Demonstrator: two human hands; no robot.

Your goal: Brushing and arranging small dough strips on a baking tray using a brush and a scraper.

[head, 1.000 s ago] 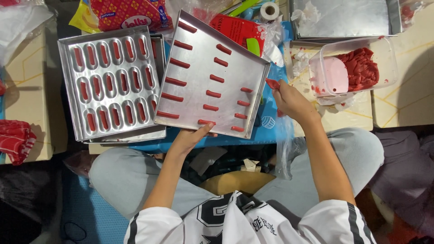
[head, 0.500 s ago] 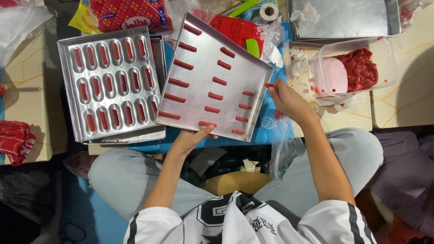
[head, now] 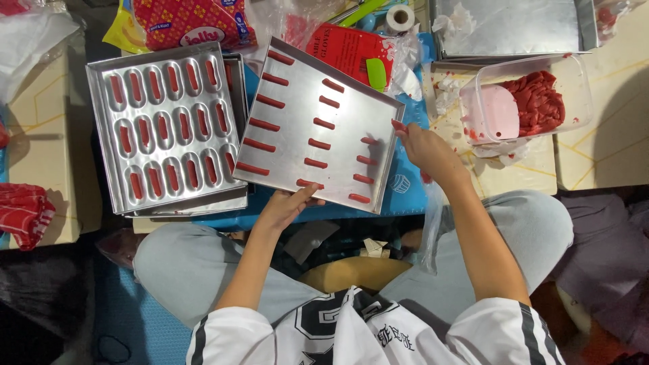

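A mould tray (head: 165, 128) with red-filled slots is sitting at the left. Beside it, the left hand (head: 287, 206) is pressing open fingers on the near edge of a flat metal tray (head: 324, 125) lined with red sticks. The right hand (head: 422, 145) is pinching one red stick (head: 399, 126) at the tray's right rim. A clear tub (head: 524, 101) of red paste is standing farther right.

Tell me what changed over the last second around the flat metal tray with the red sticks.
The right hand slid a little along the right edge of the flat metal tray, toward the person, a small red stick pinched at its fingertips throughout. The left hand stayed on the tray's near edge. The tray, the moulded metal tray of oval pockets and the clear plastic tub of red paste did not move.
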